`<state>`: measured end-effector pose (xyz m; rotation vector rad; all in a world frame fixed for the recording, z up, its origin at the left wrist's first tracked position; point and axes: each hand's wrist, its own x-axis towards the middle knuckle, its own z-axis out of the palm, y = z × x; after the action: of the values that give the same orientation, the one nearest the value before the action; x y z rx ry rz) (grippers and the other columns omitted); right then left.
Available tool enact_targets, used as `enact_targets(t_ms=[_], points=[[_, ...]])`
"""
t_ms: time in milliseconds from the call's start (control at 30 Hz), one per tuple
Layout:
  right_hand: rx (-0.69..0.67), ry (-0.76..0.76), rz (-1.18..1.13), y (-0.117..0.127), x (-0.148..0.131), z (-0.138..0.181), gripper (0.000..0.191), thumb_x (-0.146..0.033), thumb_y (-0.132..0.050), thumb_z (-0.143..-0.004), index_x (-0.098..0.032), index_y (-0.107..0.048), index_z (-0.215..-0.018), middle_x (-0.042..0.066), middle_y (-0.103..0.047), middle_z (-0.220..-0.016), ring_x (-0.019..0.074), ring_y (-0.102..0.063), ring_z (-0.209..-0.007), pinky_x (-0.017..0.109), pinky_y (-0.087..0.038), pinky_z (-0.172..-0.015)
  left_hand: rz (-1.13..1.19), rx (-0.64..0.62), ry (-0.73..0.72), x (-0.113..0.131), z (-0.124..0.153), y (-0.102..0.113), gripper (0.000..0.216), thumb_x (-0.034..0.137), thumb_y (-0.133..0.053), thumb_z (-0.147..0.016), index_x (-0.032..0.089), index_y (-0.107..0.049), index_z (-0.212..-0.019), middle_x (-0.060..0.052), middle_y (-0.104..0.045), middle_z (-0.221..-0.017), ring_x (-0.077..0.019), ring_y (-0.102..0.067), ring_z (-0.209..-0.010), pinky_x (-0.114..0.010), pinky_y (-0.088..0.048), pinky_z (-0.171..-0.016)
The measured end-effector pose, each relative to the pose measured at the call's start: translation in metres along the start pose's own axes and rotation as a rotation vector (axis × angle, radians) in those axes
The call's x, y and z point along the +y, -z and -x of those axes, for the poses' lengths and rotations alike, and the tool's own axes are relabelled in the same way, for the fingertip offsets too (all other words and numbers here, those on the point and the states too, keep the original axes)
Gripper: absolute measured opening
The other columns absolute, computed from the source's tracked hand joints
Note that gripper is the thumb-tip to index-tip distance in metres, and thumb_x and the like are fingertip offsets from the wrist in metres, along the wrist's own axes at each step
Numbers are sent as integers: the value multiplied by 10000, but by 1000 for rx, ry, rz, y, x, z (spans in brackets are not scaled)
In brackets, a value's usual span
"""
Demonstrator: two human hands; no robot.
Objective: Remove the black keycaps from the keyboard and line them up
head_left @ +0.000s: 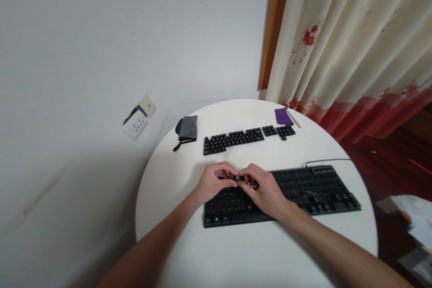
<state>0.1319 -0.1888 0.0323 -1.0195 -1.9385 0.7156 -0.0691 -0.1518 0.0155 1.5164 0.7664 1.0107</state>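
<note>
A small black keycap (238, 178) is held up just above a black keyboard (236, 207), between the fingertips of both hands. My left hand (216, 181) pinches it from the left, with thumb and index finger closed. From the right, my right hand (263, 189) closes its thumb and fingers on it; something else dark shows under the curled fingers, too small to make out. Much of the keyboard's left part shows bare key sockets, while a few keys sit along its front edge. Both forearms reach over the near side of the table.
Loose black keycaps (236, 139) lie in rows on the white round table (175, 184) behind the keyboard. A grey pouch (188, 128) is at back left. A purple cloth (283, 116) and a thin stick (293, 118) lie at back right. The keyboard's cable (327, 159) runs off rightward.
</note>
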Motion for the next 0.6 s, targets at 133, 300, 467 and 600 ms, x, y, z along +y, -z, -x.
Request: enact_targets(t_ms=[133, 300, 467, 600], points=[[6, 23, 1, -1, 0, 0, 97, -177, -604, -883, -206, -637, -969, 1, -557, -786, 141, -552, -696, 238, -407, -645, 21, -6, 15, 2, -2, 0, 253, 240, -862, -641, 138, -712, -816, -35, -639, -799, -130, -568, -697, -252, -437, -651], [59, -20, 55, 3, 2, -9, 50, -201, -616, -887, -196, -653, -921, 7, -590, -781, 147, -555, -698, 247, -414, -658, 7, -28, 23, 6, -5, 11, 402, 363, -884, -590, 134, -718, -875, -54, -659, -815, -147, -576, -708, -254, -442, -642], [85, -129, 261, 10, 27, -45, 92, -263, -656, -862, -177, -684, -876, 21, -654, -750, 164, -574, -676, 257, -412, -649, -102, 264, -4, 6, -10, 25, 425, 521, -571, -882, 125, -699, -794, -67, -658, -721, -121, -531, -605, -233, -386, -545], [-77, -226, 491, 0, 46, -77, 126, -297, -643, -872, -188, -704, -894, 48, -713, -862, 187, -630, -798, 258, -402, -703, -36, 444, 20, 2, -15, 31, 537, 577, -460, -917, 122, -672, -725, -59, -626, -652, -109, -492, -550, -220, -323, -479]])
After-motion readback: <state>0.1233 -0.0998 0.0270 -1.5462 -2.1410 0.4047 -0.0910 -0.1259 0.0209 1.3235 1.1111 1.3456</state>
